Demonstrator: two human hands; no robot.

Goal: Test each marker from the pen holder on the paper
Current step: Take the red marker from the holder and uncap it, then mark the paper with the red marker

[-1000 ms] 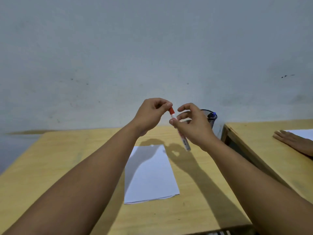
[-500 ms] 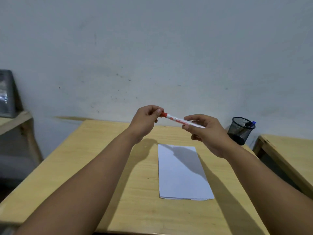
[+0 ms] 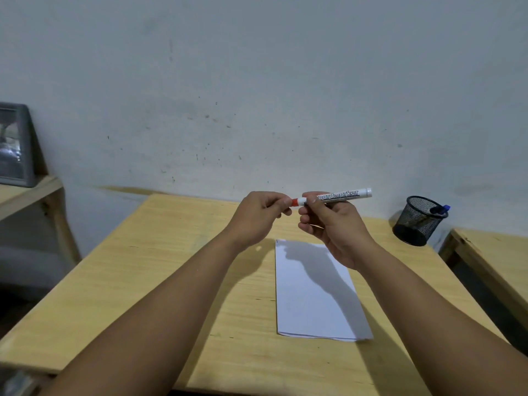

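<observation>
step: uncap red marker [image 3: 337, 195] | left hand [image 3: 261, 215] pinches cap [image 3: 294, 201], right hand [image 3: 333, 224] grips barrel | pull straight, steady, over paper [image 3: 314, 298]

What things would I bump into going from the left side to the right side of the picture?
Grey frame → left hand → red-capped marker → black mesh pen holder with a blue marker → neighbouring desk.

Left hand [image 3: 258, 214] pinching, right hand [image 3: 333, 224] gripping, both raised.
</observation>
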